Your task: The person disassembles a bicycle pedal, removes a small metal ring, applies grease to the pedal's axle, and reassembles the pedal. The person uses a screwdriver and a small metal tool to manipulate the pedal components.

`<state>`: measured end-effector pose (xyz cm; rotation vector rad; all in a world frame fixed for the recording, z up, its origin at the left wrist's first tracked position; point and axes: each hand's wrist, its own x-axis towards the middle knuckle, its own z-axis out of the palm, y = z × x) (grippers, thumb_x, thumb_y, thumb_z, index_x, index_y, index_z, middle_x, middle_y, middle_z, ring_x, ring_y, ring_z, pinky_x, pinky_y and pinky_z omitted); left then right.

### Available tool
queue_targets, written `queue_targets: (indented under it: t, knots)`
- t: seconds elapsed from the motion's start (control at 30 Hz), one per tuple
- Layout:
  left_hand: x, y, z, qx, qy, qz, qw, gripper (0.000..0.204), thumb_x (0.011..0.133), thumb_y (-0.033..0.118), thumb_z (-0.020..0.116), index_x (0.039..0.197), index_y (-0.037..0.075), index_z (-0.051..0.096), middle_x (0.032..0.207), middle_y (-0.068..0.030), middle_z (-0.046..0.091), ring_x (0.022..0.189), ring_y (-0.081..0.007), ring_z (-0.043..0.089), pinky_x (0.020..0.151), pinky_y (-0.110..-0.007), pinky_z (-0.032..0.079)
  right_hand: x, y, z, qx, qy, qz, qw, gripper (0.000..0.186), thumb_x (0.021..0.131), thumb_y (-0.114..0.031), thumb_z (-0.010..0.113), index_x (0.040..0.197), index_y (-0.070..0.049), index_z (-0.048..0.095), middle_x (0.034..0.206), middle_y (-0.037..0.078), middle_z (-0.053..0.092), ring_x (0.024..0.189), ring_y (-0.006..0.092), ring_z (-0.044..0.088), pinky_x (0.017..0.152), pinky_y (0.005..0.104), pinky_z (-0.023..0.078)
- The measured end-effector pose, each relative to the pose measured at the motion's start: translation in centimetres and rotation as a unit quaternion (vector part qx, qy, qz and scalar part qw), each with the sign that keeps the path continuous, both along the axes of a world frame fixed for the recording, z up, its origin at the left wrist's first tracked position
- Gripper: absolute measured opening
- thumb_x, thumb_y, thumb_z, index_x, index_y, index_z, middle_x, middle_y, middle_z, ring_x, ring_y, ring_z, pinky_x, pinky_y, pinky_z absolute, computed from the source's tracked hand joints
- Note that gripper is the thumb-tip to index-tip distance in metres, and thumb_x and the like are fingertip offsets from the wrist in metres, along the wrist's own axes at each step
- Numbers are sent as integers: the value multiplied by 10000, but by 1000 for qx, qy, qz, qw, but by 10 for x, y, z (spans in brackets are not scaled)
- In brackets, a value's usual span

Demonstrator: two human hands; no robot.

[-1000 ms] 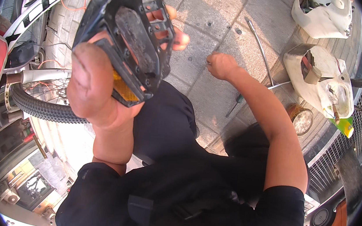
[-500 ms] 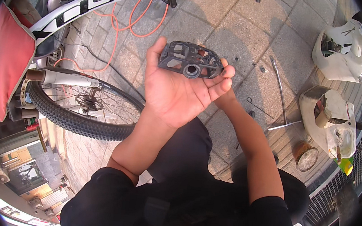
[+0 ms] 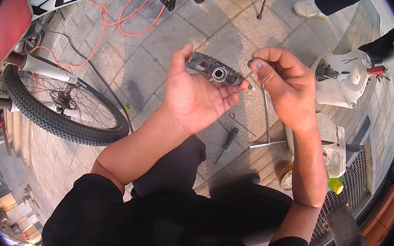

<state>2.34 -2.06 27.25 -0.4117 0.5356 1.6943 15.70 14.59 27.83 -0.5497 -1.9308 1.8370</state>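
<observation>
Left hand [image 3: 192, 94]: half-curled, gripping black pedal [image 3: 211, 70] | right hand [image 3: 287, 84]: fingertips pinched on small dark part [image 3: 251, 62]

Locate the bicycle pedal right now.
Head view, upper middle: the black bicycle pedal is held between the thumb and fingers of the left hand, just to the left of the right hand.

Hands [image 3: 192, 98] [image 3: 290, 92] apart, black pedal [image 3: 211, 70] in left
</observation>
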Motion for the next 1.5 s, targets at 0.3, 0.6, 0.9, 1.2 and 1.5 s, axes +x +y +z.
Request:
queue_targets:
  t: [0.3,0.6,0.9,1.2,1.5]
  knots:
    - [27,16,18,-35,24,7,999,861,993,742,412,1302,-47,561,1206,-154,674,1079,-262,668,1033,-424,521,15,-32,18,190,69,-3,979,140,915,28,790,1044,-27,791,929,45,673,778,125,636,684,280,516]
    - [23,8,-1,48,30,-39,998,767,1033,686,379,1288,6,623,1228,-142,716,1142,-277,698,1061,-441,529,18,-38,12,-21,57,-24,998,107,965,23,770,1066,-9,757,934,9,660,769,69,606,681,234,500]
    - [22,12,9,-11,8,3,1000,776,959,749,508,1199,17,599,1055,-106,695,976,-247,655,918,-398,506,30,-23,4,514,127,45,847,512,729,-37,836,1234,-77,760,926,50,607,715,224,640,581,339,529]
    - [22,11,13,-44,27,32,998,748,960,733,546,1253,45,588,1067,-120,688,1006,-259,655,941,-408,508,25,-36,11,529,84,36,844,592,733,-23,808,1318,-35,720,976,61,606,754,238,667,608,365,570]
    - [27,6,16,-3,163,134,978,642,1019,695,525,1091,69,649,1031,-149,751,982,-305,718,936,-445,552,32,-72,16,329,25,37,943,570,910,-5,742,1466,-3,618,1050,131,627,756,341,710,631,416,602]
